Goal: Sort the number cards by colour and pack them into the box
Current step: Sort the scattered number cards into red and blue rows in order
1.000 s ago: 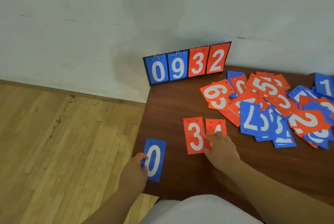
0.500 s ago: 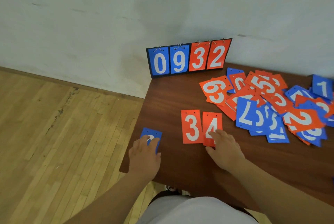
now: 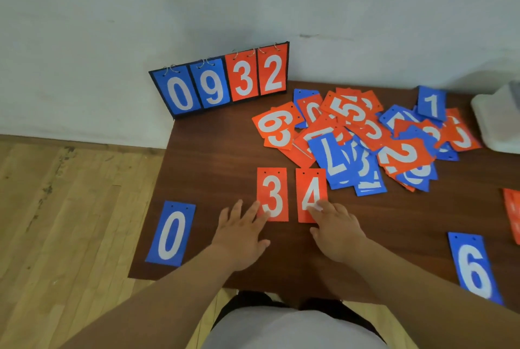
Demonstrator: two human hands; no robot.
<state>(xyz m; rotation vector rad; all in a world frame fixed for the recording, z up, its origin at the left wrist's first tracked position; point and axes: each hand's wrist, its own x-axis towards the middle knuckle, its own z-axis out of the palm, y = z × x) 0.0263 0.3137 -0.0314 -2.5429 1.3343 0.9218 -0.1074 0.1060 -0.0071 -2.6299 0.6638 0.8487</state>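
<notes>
Two red cards lie side by side near the table's front: a red 3 (image 3: pixel 272 189) and a red 4 (image 3: pixel 311 188). My left hand (image 3: pixel 242 233) lies flat with straight fingers, fingertips touching the lower left corner of the red 3. My right hand (image 3: pixel 336 229) rests its fingertips on the bottom of the red 4. A blue 0 card (image 3: pixel 171 233) lies alone at the table's left front corner. A blue 6 card (image 3: pixel 475 267) lies at the right front. A mixed heap of red and blue cards (image 3: pixel 363 135) covers the far right of the table.
A flip scoreboard (image 3: pixel 222 81) showing 0 9 3 2 stands at the far left corner against the white wall. A pale box (image 3: pixel 498 120) sits at the right edge. Another red card (image 3: pixel 513 213) pokes in at right. The brown table (image 3: pixel 213 157) ends left above a wooden floor.
My left hand let go of the blue 0 and moved right to the red 3. The red 4 now lies straight beside the red 3. The view has dropped, bringing the blue 6 in.
</notes>
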